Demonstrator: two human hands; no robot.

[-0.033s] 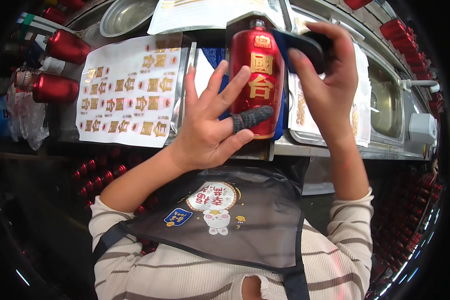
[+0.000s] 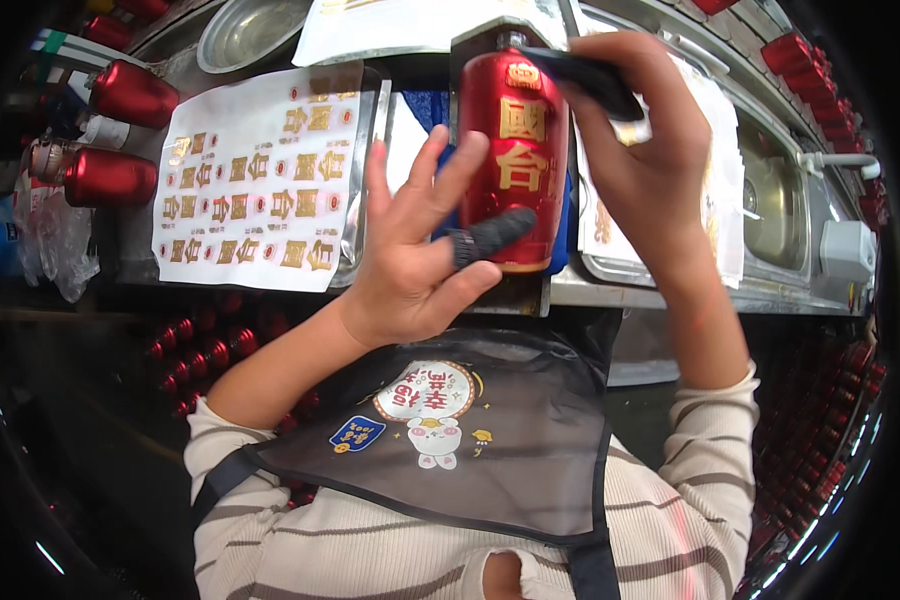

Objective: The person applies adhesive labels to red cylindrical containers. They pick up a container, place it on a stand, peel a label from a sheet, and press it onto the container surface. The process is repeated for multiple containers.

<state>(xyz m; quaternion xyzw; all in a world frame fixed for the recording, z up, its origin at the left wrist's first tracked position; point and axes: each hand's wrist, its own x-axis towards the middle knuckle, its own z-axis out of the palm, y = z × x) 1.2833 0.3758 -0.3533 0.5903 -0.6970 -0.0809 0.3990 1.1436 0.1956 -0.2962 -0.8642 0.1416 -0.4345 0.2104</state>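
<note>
The red bottle [image 2: 516, 160] points neck-first up the frame, long axis nearly vertical. The left hand [image 2: 410, 260] spreads its fingers over it; the right hand [image 2: 650, 150] pinches a dark pad [image 2: 600, 88].

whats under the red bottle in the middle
Blue cloth shows on both sides of the bottle. Whatever lies directly beneath is covered by the bottle itself.

The bottle [image 2: 517, 145] is red with gold characters [image 2: 520, 165], the sweater [image 2: 390, 555] cream (striped brown).
</note>
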